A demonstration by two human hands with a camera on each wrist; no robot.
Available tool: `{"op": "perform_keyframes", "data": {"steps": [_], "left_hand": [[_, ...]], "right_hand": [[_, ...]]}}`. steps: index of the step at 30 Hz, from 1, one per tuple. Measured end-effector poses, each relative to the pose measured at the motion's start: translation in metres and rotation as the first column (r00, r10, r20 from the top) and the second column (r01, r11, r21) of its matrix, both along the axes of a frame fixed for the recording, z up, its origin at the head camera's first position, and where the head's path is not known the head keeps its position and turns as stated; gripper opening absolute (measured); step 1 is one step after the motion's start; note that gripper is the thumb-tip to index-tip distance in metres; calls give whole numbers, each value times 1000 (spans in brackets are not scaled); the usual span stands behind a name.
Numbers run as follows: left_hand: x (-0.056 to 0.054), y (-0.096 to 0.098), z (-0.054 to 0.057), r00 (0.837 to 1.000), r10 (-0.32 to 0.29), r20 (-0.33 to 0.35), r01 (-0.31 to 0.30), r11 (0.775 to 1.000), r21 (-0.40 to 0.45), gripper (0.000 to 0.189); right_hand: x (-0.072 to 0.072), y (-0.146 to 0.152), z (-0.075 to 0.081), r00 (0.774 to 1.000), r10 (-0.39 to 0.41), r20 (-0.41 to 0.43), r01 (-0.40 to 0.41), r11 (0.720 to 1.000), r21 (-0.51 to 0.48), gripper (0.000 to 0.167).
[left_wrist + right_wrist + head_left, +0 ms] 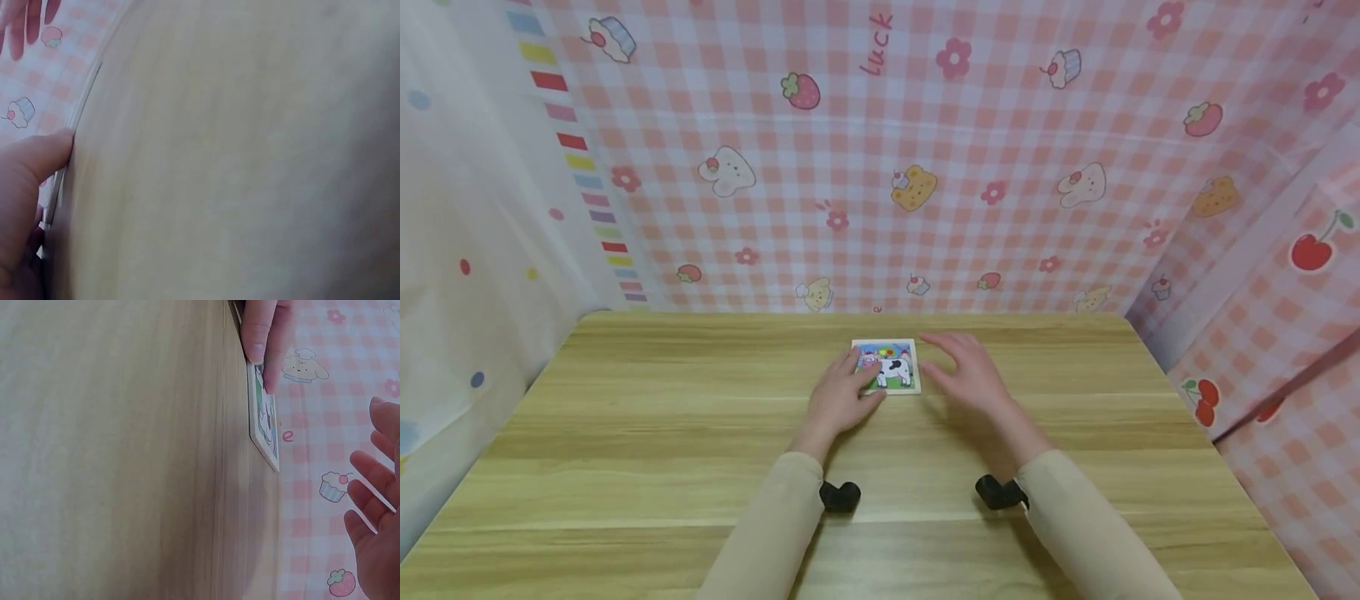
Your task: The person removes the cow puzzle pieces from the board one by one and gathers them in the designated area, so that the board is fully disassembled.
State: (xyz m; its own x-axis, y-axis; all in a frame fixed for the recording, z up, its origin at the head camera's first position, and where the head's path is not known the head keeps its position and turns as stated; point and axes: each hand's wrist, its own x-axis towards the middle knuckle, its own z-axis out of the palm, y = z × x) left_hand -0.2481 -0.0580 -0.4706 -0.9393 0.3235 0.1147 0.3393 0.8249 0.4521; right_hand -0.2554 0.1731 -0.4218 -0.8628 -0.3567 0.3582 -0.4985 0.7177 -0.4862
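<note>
A small square cow picture board [897, 372] with a pale rim lies flat on the wooden table [685, 500], near its far edge. My left hand [838, 396] holds it at the left side: the thumb lies along the near edge and a finger reaches over the picture. In the left wrist view, the left thumb [44, 153] touches the board's edge. My right hand [967, 371] hovers just right of the board, apart from it, fingers spread and nothing between them. The right wrist view shows that hand [378, 487] with its fingers loosely extended.
Behind the table hangs a pink checked cloth [850, 142] with printed fruit and animals. A white dotted cloth [475, 233] hangs on the left, and another pink checked cloth [1285, 333] on the right. A black strap mount [840, 497] sits at the left wrist.
</note>
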Motion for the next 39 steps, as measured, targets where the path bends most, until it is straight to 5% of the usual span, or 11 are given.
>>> {"op": "perform_keyframes", "data": {"steps": [15, 39], "left_hand": [[31, -3, 1, 1000, -22, 20, 20, 997, 68, 54], [86, 0, -4, 1000, 14, -19, -12, 992, 126, 53]], "right_hand": [[-9, -5, 3, 993, 108, 50, -107, 994, -7, 45], [8, -17, -12, 969, 211, 129, -216, 976, 23, 37]]}}
